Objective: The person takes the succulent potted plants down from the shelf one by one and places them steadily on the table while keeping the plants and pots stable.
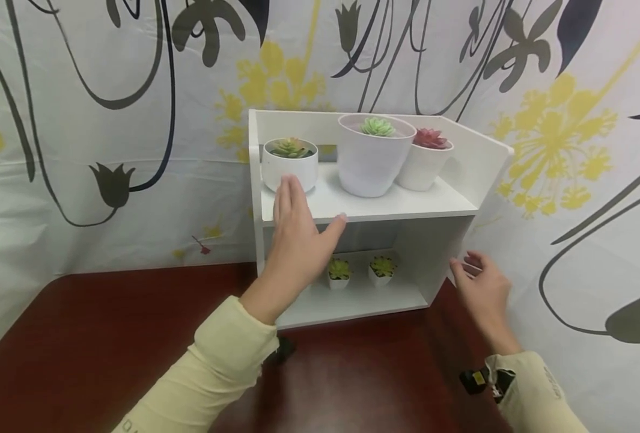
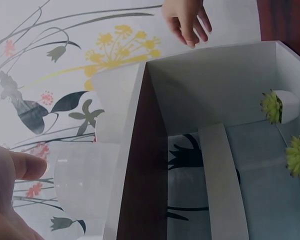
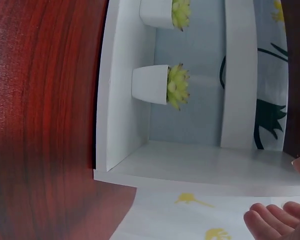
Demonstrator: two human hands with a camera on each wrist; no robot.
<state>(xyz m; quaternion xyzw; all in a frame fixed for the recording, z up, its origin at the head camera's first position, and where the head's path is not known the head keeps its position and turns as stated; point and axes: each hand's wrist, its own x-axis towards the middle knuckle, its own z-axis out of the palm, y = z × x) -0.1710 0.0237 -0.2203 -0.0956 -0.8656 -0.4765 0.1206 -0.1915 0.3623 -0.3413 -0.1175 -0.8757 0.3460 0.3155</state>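
A white two-tier shelf point(image 1: 363, 211) stands on the table against the wall. My left hand point(image 1: 300, 243) is raised in front of its left part, fingers straight and thumb spread, holding nothing. In the head view the fingertips overlap a round white pot point(image 1: 289, 173) with a green succulent on the top tier. Beside that pot stand a large pale pot point(image 1: 371, 162) with a light green succulent and a white pot point(image 1: 419, 168) with a red one. My right hand point(image 1: 482, 291), fingers loosely bent, is just outside the shelf's right side panel point(image 3: 205, 182), nothing in its grasp.
Small white pots with spiky green succulents point(image 1: 381, 269) sit on the lower tier; the left arm hides part of it. The dark red table point(image 1: 109, 337) extends in front and left. Floral-patterned cloth point(image 1: 71, 210) lines the back and right side.
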